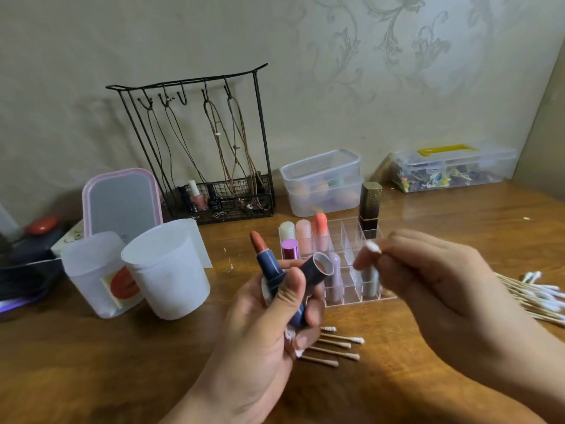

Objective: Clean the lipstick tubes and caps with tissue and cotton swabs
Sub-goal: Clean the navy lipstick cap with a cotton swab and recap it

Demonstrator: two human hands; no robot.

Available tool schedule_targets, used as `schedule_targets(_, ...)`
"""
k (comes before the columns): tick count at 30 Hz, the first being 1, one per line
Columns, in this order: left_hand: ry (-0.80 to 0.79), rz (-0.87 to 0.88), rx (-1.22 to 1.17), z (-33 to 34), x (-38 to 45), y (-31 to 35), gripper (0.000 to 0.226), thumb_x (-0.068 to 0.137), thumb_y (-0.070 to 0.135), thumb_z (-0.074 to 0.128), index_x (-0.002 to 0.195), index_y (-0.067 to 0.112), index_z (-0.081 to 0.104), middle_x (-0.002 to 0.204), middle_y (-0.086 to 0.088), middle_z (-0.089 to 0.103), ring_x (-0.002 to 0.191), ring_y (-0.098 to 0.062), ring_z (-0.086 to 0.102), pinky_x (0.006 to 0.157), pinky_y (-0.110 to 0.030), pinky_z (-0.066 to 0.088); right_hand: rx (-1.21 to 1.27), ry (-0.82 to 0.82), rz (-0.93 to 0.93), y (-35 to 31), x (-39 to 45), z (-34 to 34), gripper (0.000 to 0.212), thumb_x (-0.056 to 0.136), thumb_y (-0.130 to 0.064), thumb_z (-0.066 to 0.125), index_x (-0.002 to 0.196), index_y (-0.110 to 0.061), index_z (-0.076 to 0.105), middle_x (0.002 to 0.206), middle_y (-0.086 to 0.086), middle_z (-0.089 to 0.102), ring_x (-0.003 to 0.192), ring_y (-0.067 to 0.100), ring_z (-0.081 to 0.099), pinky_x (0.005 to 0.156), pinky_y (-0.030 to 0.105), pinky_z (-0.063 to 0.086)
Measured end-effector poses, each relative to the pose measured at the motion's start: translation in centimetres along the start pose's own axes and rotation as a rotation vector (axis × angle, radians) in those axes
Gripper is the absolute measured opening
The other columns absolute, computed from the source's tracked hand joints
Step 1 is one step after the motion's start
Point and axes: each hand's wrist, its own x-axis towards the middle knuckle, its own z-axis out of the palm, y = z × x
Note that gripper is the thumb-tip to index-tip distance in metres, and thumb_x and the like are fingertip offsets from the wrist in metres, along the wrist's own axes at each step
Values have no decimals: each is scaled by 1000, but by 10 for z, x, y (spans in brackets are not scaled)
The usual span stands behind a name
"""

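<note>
Head view. The left hand [269, 313] grips 2 parts at once: the tube [269, 264], bullet up, and its cap [315, 266], mouth tilted toward the right hand [428, 280]. A scrap of tissue [292, 338] shows under the left palm. Holding both in 1 hand probably frees the other for the tool and keeps the open cap steady, its inside facing the swab.

The right fingers [388, 255] pinch a swab [373, 247] close behind its white tip; the stick is hidden. The tip hangs just right of the cap, apart from it, above the organizer [348, 240]. A grip that short likely gives fine control for working the cap's inner wall, the step judged to be in hand.

All places below are relative to the cap. Just behind and right of it, the clear organizer holds other lipsticks upright, 1 per cell, which keeps them from rolling. Below it, 5 swabs [333, 347] lie on the worktop [122, 362], close by the left hand, perhaps spent. Well right of it lies a larger swab pile [538, 298], within the right hand's reach. Left of it stand 2 white cups [165, 270].
</note>
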Motion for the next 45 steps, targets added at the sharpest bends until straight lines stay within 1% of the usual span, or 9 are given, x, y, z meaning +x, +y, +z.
schedule_targets(4,-4,-3,120,-3,0,6,43,64,48,80,91,16,72,72,-6,58,55,-11,51,43,-18,35,-132,-43,-8,-3,1,4,23,94,-47,48,104,-35,65,63,-24,57,52,-2,52,48,16,39)
schedule_targets(9,119,-29,183,1,1,9,26,74,33,66,90,13,71,71,-10,59,47,-12,45,37,-16,31,-50,-10,-1,-11,2,-5,18,97,-27,50,90,-26,67,65,-27,54,53,-4,51,48,5,32)
schedule_targets(13,171,-39,159,4,2,9,18,70,29,65,81,17,73,65,-7,52,44,-12,41,38,-18,26,-150,-77,-17,-13,2,-8,25,95,-38,45,97,-31,69,81,-24,66,65,-2,61,53,23,51)
schedule_targets(16,201,-92,145,3,3,8,32,69,32,66,92,10,69,62,-6,49,42,-11,40,37,-18,25,-147,-118,-37,-14,2,-9,26,93,-36,49,96,-29,74,83,-25,64,64,-6,58,52,9,43)
schedule_targets(25,271,-136,176,6,2,9,56,59,36,71,104,3,63,56,-4,46,38,-8,37,35,-16,25,-398,-106,-147,-11,-3,-2,24,93,-23,51,95,-18,74,68,-2,65,47,26,56,37,33,43)
schedule_targets(31,295,-109,197,5,4,9,48,61,36,69,97,6,64,55,-5,45,38,-9,38,36,-16,28,-332,-241,-82,-9,-7,-2,28,94,-29,49,78,-16,67,63,-5,58,51,22,51,44,37,42)
schedule_targets(35,281,-109,198,4,3,8,42,62,35,70,93,6,68,55,-5,45,39,-9,38,36,-16,26,-135,-296,-47,-7,-4,-5,30,95,-29,52,76,-13,68,56,-6,52,50,12,48,46,26,39)
schedule_targets(40,270,-88,193,3,4,10,36,62,34,69,86,7,70,56,-5,44,39,-8,38,36,-17,26,-235,-232,-16,-10,-2,-7,26,92,-26,54,71,-16,66,50,-7,41,47,13,40,40,29,38)
schedule_targets(45,272,-67,209,2,3,13,29,63,34,68,79,10,73,54,-3,48,40,-8,38,37,-16,27,-89,-365,-16,-13,-3,-7,33,96,-28,51,72,-11,65,51,-1,46,45,16,43,53,8,30)
